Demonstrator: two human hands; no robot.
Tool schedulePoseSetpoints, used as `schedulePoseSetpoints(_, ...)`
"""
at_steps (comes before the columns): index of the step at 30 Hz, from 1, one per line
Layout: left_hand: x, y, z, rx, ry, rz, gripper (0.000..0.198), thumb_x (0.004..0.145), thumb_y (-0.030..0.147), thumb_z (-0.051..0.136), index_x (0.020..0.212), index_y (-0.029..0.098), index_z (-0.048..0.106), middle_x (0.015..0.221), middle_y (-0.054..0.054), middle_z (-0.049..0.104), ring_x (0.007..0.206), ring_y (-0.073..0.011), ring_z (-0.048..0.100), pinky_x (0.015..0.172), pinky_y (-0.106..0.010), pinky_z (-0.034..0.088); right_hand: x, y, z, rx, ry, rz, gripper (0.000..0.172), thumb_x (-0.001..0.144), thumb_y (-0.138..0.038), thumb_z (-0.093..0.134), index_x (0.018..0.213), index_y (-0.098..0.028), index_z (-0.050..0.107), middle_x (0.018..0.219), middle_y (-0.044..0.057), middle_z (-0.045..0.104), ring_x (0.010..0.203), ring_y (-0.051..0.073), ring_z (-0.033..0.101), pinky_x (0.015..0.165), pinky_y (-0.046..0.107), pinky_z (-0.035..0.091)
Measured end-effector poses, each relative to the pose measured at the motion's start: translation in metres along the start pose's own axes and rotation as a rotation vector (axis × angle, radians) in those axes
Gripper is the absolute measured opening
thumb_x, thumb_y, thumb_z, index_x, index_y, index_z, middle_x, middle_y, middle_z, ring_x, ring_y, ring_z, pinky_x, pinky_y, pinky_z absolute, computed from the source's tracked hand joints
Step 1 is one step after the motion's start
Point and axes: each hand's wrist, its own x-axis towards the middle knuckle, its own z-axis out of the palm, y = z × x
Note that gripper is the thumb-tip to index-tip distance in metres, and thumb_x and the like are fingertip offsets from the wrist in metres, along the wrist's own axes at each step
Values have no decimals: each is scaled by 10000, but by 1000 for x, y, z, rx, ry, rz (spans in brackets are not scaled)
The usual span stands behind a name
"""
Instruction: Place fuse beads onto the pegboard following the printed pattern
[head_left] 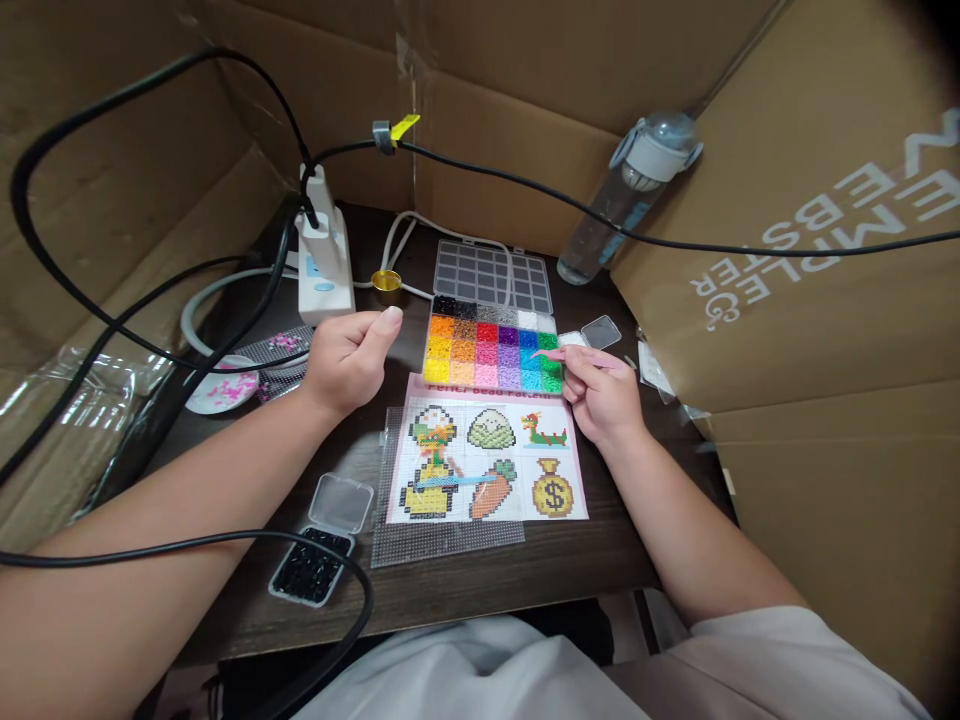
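My right hand (604, 395) grips pink tweezers (585, 358) at the right edge of a bead box (491, 345). Their tips point left over its blue and green compartments. The box is sorted by colour and lies above a printed pattern sheet (555, 440). A clear pegboard (450, 545) overlaps the sheet's lower left, and a bead figure in green, orange, yellow and blue (435, 460) shows on it. My left hand (349, 360) is closed in a fist left of the box, thumb up, with nothing visible in it. A small gold cup (387, 288) stands just beyond the thumb.
An open box of black beads (311, 568) lies front left. A white dish (223, 385) with pink beads sits far left. Behind stand a power strip (326, 270) and a water bottle (630, 195). Black cables (510, 185) cross the view; cardboard walls (517, 140) surround the table.
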Motion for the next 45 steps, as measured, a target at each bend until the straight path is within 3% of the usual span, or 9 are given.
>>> schedulePoseSetpoints(12,-1,1,-1,37,8,-32,538,886,425,489,438,185,312,450,26,289,437,-84,290,462,-299,220,1,2,-1,-46,3,-21,136,706,-306,734,740,-174,729,840,86,759,424,41,303,381,232,241)
schedulePoseSetpoints(17,-1,3,-4,90,-17,-83,519,884,431,471,453,187,314,457,30,290,442,-87,296,464,-290,230,9,2,-10,-123,60,-190,161,741,-321,727,772,-164,738,870,99,764,406,41,366,381,237,280)
schedulePoseSetpoints(21,0,4,-8,123,-34,-96,511,878,423,460,453,190,297,450,31,271,435,-89,290,456,-290,235,19,4,-16,-247,166,-296,188,739,-340,733,814,-168,750,705,53,737,396,61,397,371,235,281)
schedulePoseSetpoints(45,1,8,-9,131,-36,-84,500,875,387,473,453,185,295,428,28,278,424,-91,300,428,-266,255,30,16,-11,-233,161,-219,241,708,-369,743,814,-153,764,733,59,735,423,69,399,397,242,281)
